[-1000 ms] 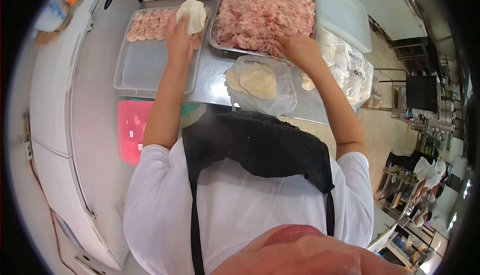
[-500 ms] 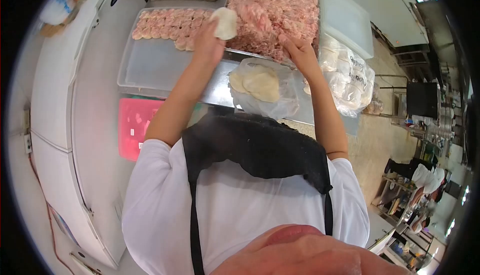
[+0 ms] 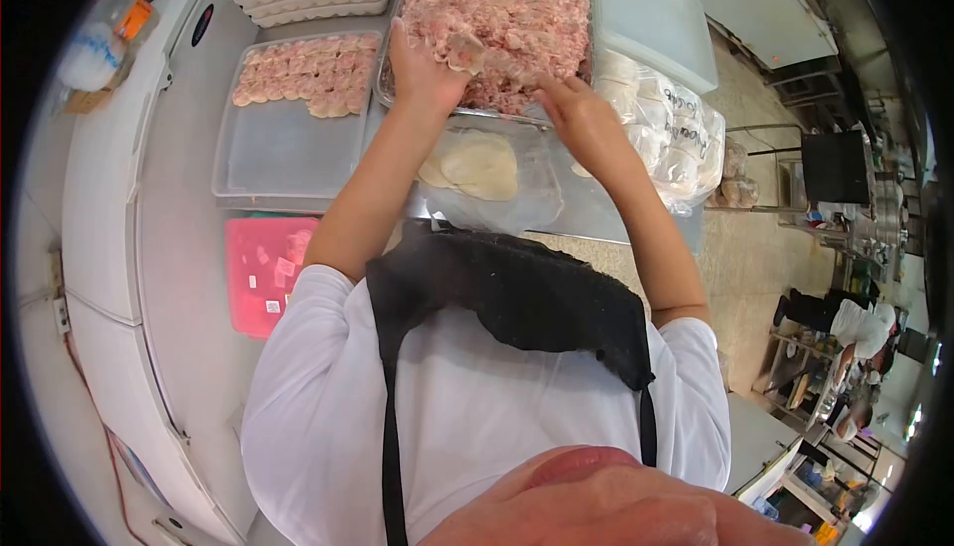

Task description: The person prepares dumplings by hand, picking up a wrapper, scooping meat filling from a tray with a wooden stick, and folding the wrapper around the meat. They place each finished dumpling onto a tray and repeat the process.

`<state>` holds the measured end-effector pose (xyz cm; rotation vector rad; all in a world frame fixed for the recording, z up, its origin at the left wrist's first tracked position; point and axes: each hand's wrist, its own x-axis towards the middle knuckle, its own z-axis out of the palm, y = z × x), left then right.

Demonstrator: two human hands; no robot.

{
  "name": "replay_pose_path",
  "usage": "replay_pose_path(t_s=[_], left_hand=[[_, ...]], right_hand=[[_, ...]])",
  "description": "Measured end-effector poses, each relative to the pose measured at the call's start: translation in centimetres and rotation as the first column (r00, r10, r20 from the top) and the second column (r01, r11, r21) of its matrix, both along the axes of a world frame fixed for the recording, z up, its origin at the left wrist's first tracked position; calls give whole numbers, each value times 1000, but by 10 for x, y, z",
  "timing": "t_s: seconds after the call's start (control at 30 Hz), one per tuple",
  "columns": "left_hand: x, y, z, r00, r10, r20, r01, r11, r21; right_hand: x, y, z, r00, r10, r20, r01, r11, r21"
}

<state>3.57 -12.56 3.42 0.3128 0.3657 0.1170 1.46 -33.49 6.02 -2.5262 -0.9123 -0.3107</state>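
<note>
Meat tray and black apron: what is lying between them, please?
Between the meat tray and the black apron lie pale dough rounds, partly overlapping, on a clear plastic sheet. The head view shows this.

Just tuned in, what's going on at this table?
The left hand holds a meat-topped round over the big meat tray. The right hand is beside it; what it grips is unclear. Filled pieces sit in rows in the plastic tray, and plain dough rounds lie nearer the person.
</note>
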Motion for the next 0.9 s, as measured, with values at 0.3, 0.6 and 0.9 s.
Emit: replay_pose_path(t_s=[0.3, 0.6, 0.9], left_hand=[[-4, -39, 35, 995, 25, 94, -35, 994, 102], [-22, -31, 13, 952, -237, 194, -128, 267, 955], [-23, -22, 53, 772, -604, -196, 48, -252, 966]], right_hand=[[8, -26, 22, 994, 106, -2, -106, 990, -91], [43, -87, 38, 575, 246, -780, 62, 938, 342], [33, -80, 25, 656, 327, -680, -178, 943, 282]])
